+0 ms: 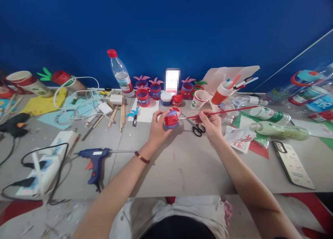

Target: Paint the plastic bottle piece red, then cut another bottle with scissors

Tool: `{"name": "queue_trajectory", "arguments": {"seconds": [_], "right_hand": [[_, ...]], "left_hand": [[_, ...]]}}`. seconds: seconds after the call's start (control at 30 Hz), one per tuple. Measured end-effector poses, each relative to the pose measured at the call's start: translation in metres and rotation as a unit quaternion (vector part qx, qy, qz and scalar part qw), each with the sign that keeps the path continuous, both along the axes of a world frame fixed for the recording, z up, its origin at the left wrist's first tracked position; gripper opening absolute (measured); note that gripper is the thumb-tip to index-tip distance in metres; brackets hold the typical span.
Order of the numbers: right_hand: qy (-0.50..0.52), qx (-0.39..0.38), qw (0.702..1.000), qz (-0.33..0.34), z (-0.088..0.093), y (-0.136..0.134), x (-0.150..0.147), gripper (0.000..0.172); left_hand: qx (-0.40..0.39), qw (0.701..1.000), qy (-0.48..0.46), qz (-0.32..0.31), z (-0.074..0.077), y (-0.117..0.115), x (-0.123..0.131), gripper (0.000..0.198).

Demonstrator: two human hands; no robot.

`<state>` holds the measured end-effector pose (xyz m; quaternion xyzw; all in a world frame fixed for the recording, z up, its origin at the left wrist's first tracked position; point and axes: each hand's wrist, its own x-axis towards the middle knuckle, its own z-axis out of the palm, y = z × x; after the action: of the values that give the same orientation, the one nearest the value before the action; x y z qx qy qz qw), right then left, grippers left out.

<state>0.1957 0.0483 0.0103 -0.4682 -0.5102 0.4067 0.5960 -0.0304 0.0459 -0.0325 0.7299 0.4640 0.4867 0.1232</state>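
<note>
My left hand (pixel 158 127) is closed around a small cup (pixel 171 119) painted red across the middle, with purple bands above and below. In my right hand (pixel 211 124) is a long red paintbrush (pixel 231 110), its tip pointing left at the cup's painted side. Just behind the cup lies a round lid or pot with red paint (pixel 176 109). Black-handled scissors (pixel 198 129) rest on the table between my hands, their blades partly behind the brush. Farther back stand a white-lidded paint jar (pixel 166 98) and a red paint jar (pixel 177 100).
Several painted cups with paper leaves (pixel 143 98) stand along the blue wall. A bottle (pixel 122 77) rises behind them. To the left lie a blue glue gun (pixel 96 161) and a power strip (pixel 47 164). A paper cup (pixel 200 99), plastic bottles (pixel 282 129) and a phone (pixel 293 166) are on the right.
</note>
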Motion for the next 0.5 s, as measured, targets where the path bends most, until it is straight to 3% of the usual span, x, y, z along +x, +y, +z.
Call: {"name": "queue_trajectory", "arguments": {"seconds": [0.2,0.5], "right_hand": [[-0.032,-0.004,0.999,0.039,0.006,-0.011,-0.015,0.04],[-0.046,0.004,0.999,0.009,0.014,-0.009,-0.014,0.046]], "left_hand": [[0.01,1.0,0.016,-0.002,-0.005,0.001,0.001,0.071],[0.016,1.0,0.007,0.006,-0.004,0.0,0.002,0.071]]}}
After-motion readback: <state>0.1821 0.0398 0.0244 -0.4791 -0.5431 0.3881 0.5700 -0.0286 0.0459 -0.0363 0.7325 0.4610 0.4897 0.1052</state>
